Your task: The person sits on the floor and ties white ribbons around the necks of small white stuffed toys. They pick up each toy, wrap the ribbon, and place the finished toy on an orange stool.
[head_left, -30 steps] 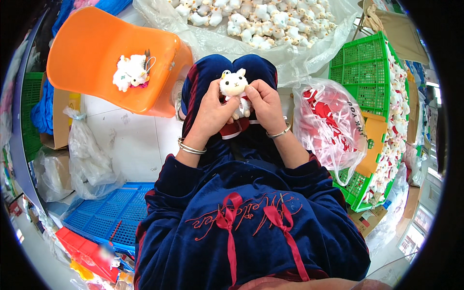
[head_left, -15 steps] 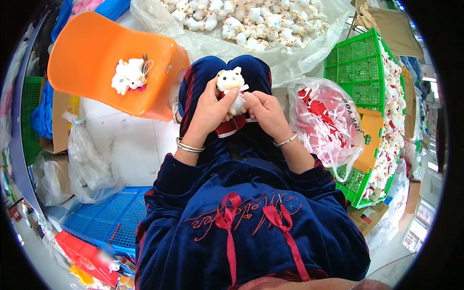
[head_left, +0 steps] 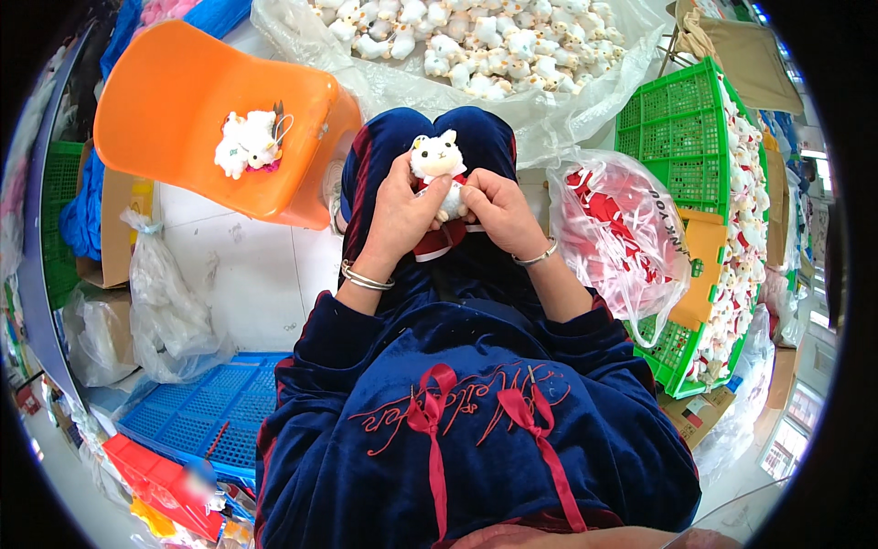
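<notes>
A small white plush animal [head_left: 437, 157] with dark eyes and a red garment at its neck sits upright above my lap, facing me. My left hand [head_left: 402, 203] is closed round its left side, thumb across its front. From the other side my right hand [head_left: 498, 210] pinches at its chest with thumb and forefinger; what exactly lies between those fingertips is hidden. Below the toy, red cloth with a white edge [head_left: 433, 247] rests on my lap between the wrists.
An orange chair [head_left: 219, 101] at the left bears white plush pieces [head_left: 247, 145]. Ahead, a large clear plastic sheet [head_left: 567, 119] holds a heap of white plush toys [head_left: 485, 41]. To the right are a bag of red garments [head_left: 622, 238] and a green crate [head_left: 672, 137].
My right thumb and fingers have shifted slightly left, closer in on the toy's chest. The toy stays in my left hand and now faces me more squarely.
</notes>
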A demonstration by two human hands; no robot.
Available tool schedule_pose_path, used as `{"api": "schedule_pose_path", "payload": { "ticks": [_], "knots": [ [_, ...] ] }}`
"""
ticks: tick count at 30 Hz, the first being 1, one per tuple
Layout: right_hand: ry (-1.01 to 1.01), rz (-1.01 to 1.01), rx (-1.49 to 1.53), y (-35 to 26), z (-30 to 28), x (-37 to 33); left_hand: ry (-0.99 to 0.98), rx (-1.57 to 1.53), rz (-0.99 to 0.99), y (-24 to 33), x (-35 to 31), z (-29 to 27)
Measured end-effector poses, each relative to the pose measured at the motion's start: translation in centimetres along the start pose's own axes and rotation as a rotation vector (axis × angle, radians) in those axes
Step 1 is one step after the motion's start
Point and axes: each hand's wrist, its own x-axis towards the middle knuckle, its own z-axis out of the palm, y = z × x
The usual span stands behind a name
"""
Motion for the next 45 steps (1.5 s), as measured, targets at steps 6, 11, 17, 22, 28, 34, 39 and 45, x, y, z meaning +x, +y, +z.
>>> {"api": "schedule_pose_path", "payload": {
  "ticks": [6,11,17,22,28,34,39,45],
  "knots": [
    [0.102,-0.061,0.014,-1.2,-0.2,-0.4,-0.112,-0.189,-0.123,1.1,0.6,-1.2],
    [0.216,-0.238,-0.228,-2.1,-0.3,-0.5,-0.181,-0.254,-0.088,1.9,0.4,-0.4],
    [0.312,0.062,-0.036,-3.3,-6.7,-2.2,-0.191,-0.192,-0.025,2.8,0.6,-0.9],
    [0.790,-0.493,0.528,-3.9,-28.1,-11.2,-0.094,-0.181,-0.032,1.5,1.4,-6.0],
    [0.596,-0.048,-0.106,-4.2,-18.9,-7.1,-0.009,-0.159,-0.038,0.1,3.1,-7.0],
    [-0.043,-0.567,-0.731,-1.7,-1.9,-1.1,0.090,-0.096,0.013,1.5,4.0,-9.9],
    [-0.345,-0.353,-1.100,-3.0,1.5,-1.2,0.389,0.132,0.078,-0.6,4.8,-20.2],
    [-0.514,-0.430,-1.164,-0.2,2.4,-1.4,0.528,0.925,0.272,-3.0,7.6,-30.0]
  ]
}}
